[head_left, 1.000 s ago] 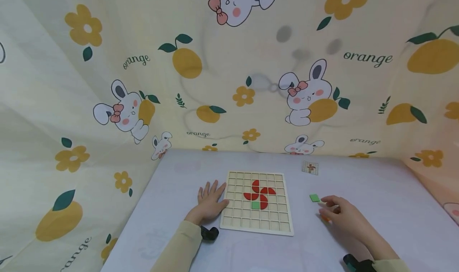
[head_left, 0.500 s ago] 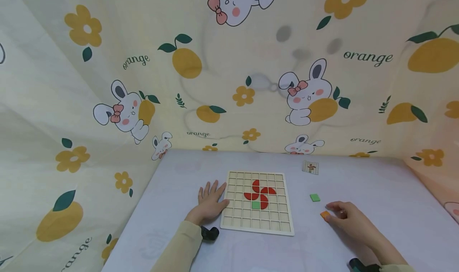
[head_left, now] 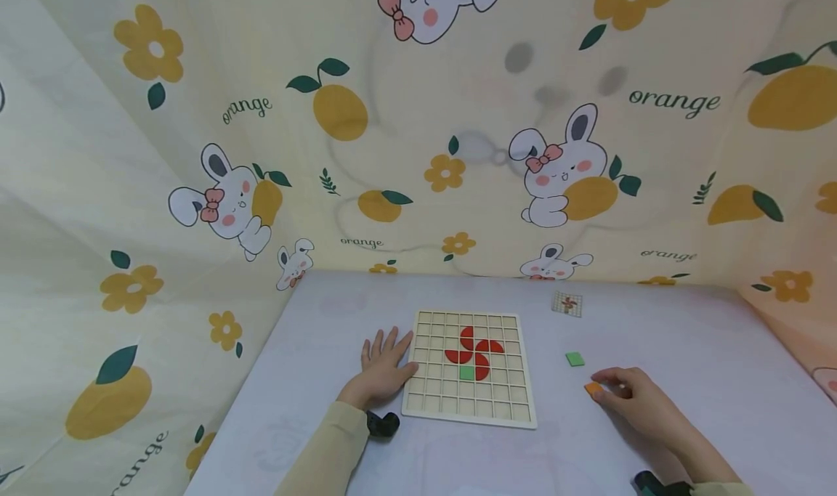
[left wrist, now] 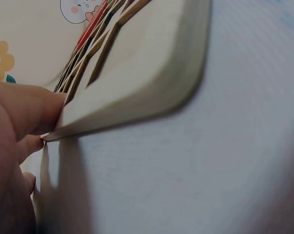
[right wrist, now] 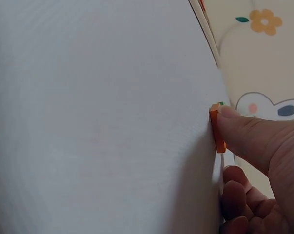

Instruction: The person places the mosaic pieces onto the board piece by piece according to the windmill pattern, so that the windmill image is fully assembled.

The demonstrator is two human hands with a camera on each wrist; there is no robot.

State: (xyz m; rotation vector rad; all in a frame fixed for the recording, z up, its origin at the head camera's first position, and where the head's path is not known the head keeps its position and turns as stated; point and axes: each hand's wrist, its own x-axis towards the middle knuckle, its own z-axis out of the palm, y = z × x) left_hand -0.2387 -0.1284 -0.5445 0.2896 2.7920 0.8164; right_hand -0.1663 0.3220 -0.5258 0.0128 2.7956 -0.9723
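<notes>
A pale wooden grid board (head_left: 434,401) lies on the table, with red curved pieces (head_left: 480,367) forming a pinwheel and one green square (head_left: 466,373) set in its cells. My left hand (head_left: 379,372) rests beside the board's left side, fingers spread, thumb at its edge. In the left wrist view that thumb (left wrist: 39,105) presses against the board's rim (left wrist: 137,92). To the right of the board, my right hand (head_left: 631,393) pinches a small orange tile (head_left: 592,389). The right wrist view shows the thumb over the orange tile (right wrist: 216,129), the other fingers curled below.
A loose green tile (head_left: 575,359) lies on the table just beyond the right hand. Farther back is a small card (head_left: 567,304) printed with a pinwheel on a grid. A patterned cloth (head_left: 405,155) hangs behind the table.
My right hand has shifted slightly right and toward the body, and the orange tile now shows at its fingertips. The left hand and the board have stayed in place.
</notes>
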